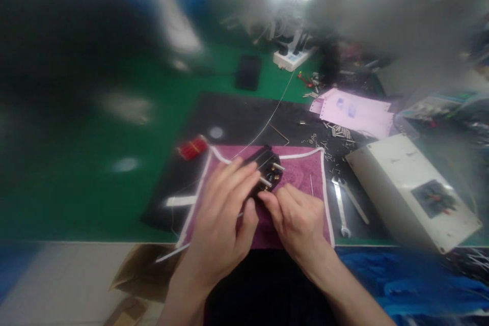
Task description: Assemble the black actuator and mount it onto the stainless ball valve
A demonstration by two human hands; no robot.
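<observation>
A black cylindrical device (270, 160) lies tilted on the purple cloth (300, 173). Two silver posts and several small brass-coloured parts show on its end face. My left hand (225, 204) rests over the near side of the device, fingers extended along it and thumb below, steadying it. Against the lower edge of that end face, my right hand (298, 211) has its fingers curled in and its thumb tip at the device. Whatever those curled fingers may pinch is hidden. A thin needle-like rod (311, 185) lies on the cloth to the right.
Two wrenches (340, 206) and a pale metal box (412, 188) are at the right. Small screws and pins (340, 131) lie scattered near pink papers (355, 112). An L-shaped hex key (280, 134) is behind the cloth, red parts (192, 147) left, a power strip (292, 58) at the back.
</observation>
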